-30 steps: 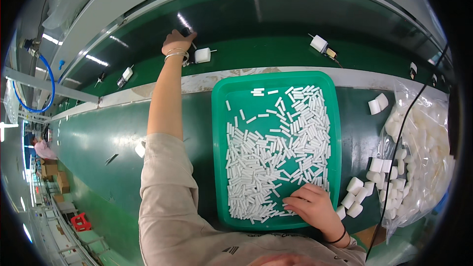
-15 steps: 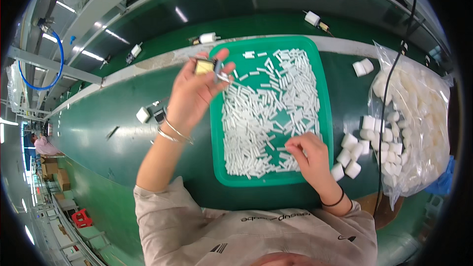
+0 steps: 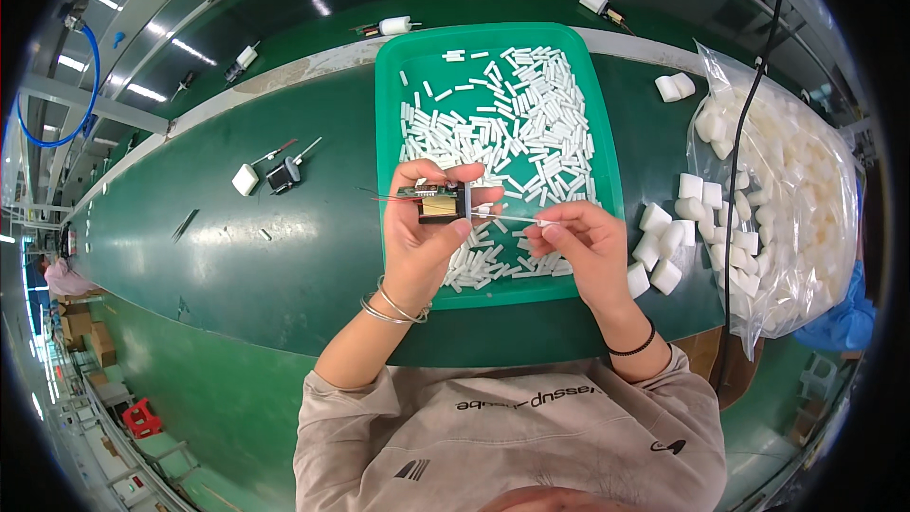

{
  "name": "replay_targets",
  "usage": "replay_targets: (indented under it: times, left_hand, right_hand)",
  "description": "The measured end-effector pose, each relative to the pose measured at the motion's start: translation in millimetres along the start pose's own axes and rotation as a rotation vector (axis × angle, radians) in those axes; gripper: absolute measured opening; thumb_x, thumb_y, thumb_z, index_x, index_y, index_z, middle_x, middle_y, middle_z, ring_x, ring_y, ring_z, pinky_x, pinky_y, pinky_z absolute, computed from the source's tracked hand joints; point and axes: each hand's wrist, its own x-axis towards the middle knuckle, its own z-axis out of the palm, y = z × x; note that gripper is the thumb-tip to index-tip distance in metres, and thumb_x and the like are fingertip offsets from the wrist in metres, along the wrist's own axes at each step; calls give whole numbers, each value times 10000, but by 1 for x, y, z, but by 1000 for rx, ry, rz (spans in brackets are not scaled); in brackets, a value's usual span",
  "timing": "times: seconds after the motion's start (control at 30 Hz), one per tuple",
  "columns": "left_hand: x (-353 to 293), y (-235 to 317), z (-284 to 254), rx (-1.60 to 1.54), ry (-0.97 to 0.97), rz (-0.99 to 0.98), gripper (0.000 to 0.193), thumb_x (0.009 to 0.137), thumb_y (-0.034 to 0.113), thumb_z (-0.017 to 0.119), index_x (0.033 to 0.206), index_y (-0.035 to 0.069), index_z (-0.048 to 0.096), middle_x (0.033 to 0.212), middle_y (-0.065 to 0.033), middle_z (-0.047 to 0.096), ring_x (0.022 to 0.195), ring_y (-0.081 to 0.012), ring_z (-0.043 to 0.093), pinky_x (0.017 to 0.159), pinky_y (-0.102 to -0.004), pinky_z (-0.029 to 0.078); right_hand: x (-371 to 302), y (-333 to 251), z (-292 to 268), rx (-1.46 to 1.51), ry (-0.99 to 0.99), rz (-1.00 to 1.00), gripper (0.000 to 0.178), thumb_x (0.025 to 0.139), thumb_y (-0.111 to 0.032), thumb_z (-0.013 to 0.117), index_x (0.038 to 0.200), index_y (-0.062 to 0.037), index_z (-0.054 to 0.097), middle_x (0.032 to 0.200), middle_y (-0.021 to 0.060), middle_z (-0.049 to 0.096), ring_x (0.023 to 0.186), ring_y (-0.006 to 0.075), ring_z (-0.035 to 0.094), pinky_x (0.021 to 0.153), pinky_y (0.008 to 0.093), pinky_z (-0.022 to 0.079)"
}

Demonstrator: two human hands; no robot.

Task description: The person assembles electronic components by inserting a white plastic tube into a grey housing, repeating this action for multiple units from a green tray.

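Above the green tray (image 3: 391,95), my left hand (image 3: 415,245) is closed around a small electronic assembly (image 3: 440,205) with a black frame, a yellow block, a circuit board and thin wires. A thin pale rod (image 3: 512,218) sticks out of it to the right. At the rod's far tip my right hand (image 3: 588,243) pinches with thumb and fingertips; a small white piece shows there, mostly covered by the fingers. Short white tubes (image 3: 559,137) lie scattered across the tray beneath both hands.
To the right, white cotton-like plugs (image 3: 654,245) spill from a clear plastic bag (image 3: 796,199), with a black cable (image 3: 743,147) hanging across it. At left lie a white-capped assembly (image 3: 245,179), a black one (image 3: 283,176) and tweezers (image 3: 185,225). More assemblies (image 3: 394,27) sit beyond the tray.
My left hand has brought the assembly down and to the right, in front of me. My right hand has left the tubes in the tray and now meets the rod's tip. The view has shifted slightly.
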Motion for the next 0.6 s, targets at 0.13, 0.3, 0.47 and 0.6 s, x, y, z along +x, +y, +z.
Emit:
replay_targets:
  times: [0.13,0.3,0.47,0.6]
  left_hand:
    - [-3,-1,-1,-41,-27,24,401,703,-137,494,1016,67,349,1098,-190,492,972,-311,552,843,-419,463]
    - [-3,-5,-5,54,-104,107,380,692,-123,512,1005,39,370,1046,-180,522,966,-299,558,848,-381,455]
    - [-4,-3,-5,152,-193,92,347,684,-126,510,975,30,405,1044,-174,526,973,-280,558,868,-376,441]
    - [-2,-3,0,269,-183,16,350,685,-83,573,1001,26,470,1018,-119,546,972,-205,542,845,-303,423]
  right_hand:
    - [-2,2,-1,-6,-3,3,131,800,-3,552,920,45,572,822,118,621,762,157,616,597,222,492]
    - [0,3,-1,-128,15,-12,120,789,-18,571,896,34,586,792,102,629,731,134,615,586,210,486]
    - [2,6,-3,-246,37,-36,120,772,-22,590,882,25,594,755,85,634,684,111,607,567,202,480]
    - [0,5,1,-243,-17,-66,103,766,-12,589,863,22,595,767,66,624,663,100,596,557,199,477]
